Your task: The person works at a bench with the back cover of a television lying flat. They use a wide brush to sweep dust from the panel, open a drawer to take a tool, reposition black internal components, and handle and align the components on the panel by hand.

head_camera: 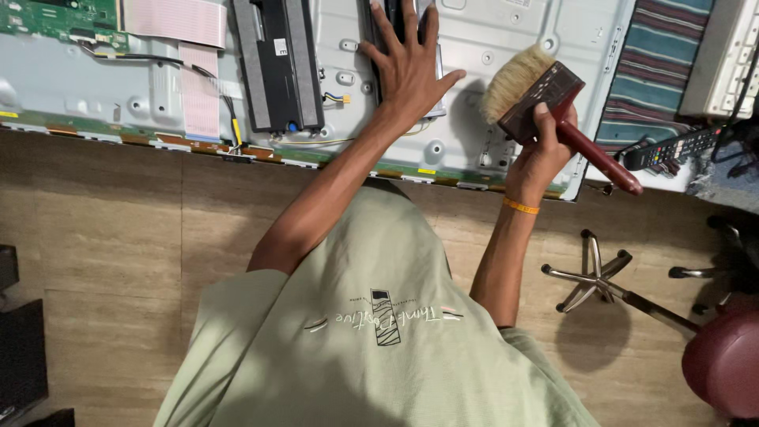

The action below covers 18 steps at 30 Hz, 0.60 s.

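An opened flat-screen television (482, 35) lies face down with its grey metal back panel showing. My left hand (407, 67) rests flat on it, fingers spread, over a dark board (384, 16) at the panel's upper middle. My right hand (541, 146) grips a wide paintbrush (545, 91) with pale bristles, a dark ferrule and a red-brown handle. The brush is held just above the panel's right part, with the bristles pointing up and left. An orange band sits on my right wrist.
A green circuit board (55, 17), pink ribbon cables (199, 87) and a long black module (278, 63) lie on the panel's left part. A striped cloth (660, 71), a black remote (672, 149) and a white device (731, 59) are to the right. A stool's chrome base (597, 277) and maroon seat (723, 356) stand on the tiled floor.
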Each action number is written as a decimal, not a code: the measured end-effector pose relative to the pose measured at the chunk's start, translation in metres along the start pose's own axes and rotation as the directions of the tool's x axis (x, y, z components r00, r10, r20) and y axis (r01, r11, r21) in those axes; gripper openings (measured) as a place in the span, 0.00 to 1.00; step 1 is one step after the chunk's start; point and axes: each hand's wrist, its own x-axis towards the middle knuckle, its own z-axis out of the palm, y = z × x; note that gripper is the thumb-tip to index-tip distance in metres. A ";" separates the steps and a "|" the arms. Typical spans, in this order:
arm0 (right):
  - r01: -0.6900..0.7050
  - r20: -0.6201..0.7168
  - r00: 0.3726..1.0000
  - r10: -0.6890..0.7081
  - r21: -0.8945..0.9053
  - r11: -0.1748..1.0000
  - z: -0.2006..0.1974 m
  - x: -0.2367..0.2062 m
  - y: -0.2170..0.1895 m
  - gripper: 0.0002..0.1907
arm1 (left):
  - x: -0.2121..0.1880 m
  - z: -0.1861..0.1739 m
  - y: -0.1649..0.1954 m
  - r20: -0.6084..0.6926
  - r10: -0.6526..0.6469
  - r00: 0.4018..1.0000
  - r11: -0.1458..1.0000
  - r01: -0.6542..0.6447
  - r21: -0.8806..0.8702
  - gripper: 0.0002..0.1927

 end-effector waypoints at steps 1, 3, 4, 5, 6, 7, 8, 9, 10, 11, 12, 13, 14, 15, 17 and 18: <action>-0.002 -0.005 1.000 0.002 -0.003 1.000 0.004 -0.004 -0.001 0.24 | 0.001 0.005 0.001 -0.031 -0.003 1.000 1.000 0.002 -0.010 0.54; -0.005 -0.016 1.000 0.005 0.002 1.000 0.012 -0.008 -0.004 0.25 | 0.001 0.010 -0.009 -0.006 -0.018 1.000 0.998 0.018 -0.056 0.53; 0.001 -0.025 1.000 0.000 0.024 1.000 0.015 -0.007 -0.006 0.25 | 0.000 0.009 -0.017 0.051 -0.032 0.998 0.995 0.036 -0.094 0.53; 0.007 -0.033 0.999 -0.006 0.044 0.999 0.017 -0.005 -0.009 0.25 | 0.000 0.007 -0.027 0.107 -0.045 0.993 0.990 0.059 -0.132 0.54; 0.015 -0.039 0.999 -0.012 0.069 0.998 0.018 -0.002 -0.012 0.26 | -0.001 0.000 -0.041 0.025 -0.009 1.000 0.903 0.019 -0.430 0.51; 0.032 -0.018 0.999 -0.031 0.071 0.997 0.018 0.002 -0.014 0.25 | -0.005 -0.010 -0.057 -0.058 0.004 0.998 0.729 -0.042 -0.683 0.48; 0.046 0.003 0.999 -0.046 0.071 0.996 0.017 0.002 -0.016 0.24 | -0.010 -0.021 -0.071 -0.137 -0.009 0.991 0.483 -0.116 -0.868 0.45; 0.062 0.023 0.998 -0.064 0.074 0.995 0.015 0.002 -0.017 0.24 | -0.015 -0.034 -0.085 -0.018 -0.010 1.000 0.195 -0.016 -0.981 0.43; 0.109 0.092 0.990 -0.109 0.000 0.994 0.016 -0.003 -0.016 0.22 | -0.021 -0.048 -0.100 0.093 0.022 0.995 -0.109 0.095 -0.990 0.41; 0.160 0.168 0.975 -0.147 -0.069 0.985 0.017 -0.011 -0.016 0.21 | -0.029 -0.064 -0.116 0.185 0.084 0.979 -0.398 0.203 -0.895 0.40; 0.214 0.250 0.952 -0.176 -0.133 0.968 0.022 -0.019 -0.015 0.20 | -0.037 -0.079 -0.129 0.247 0.166 0.955 -0.644 0.295 -0.706 0.40; 0.147 0.389 0.920 -0.056 -0.208 0.967 0.031 -0.031 -0.015 0.21 | -0.041 -0.088 -0.134 0.272 0.260 0.926 -0.821 0.360 -0.443 0.40; 0.100 0.512 0.857 0.063 -0.283 0.954 0.045 -0.039 -0.017 0.23 | -0.042 -0.093 -0.137 0.249 0.296 0.922 -0.799 0.382 -0.464 0.41; 0.136 0.696 0.700 0.159 -0.349 0.927 0.064 -0.051 -0.018 0.22 | -0.043 -0.096 -0.137 0.228 0.334 0.915 -0.776 0.404 -0.484 0.42; 0.534 0.954 0.296 0.052 -0.211 0.819 0.115 -0.052 -0.029 0.21 | -0.053 -0.098 -0.133 0.193 0.390 0.901 -0.785 0.434 -0.442 0.42; 0.638 0.978 0.210 -0.010 -0.130 0.759 0.143 -0.046 -0.038 0.21 | -0.059 -0.097 -0.129 0.179 0.414 0.892 -0.806 0.451 -0.383 0.40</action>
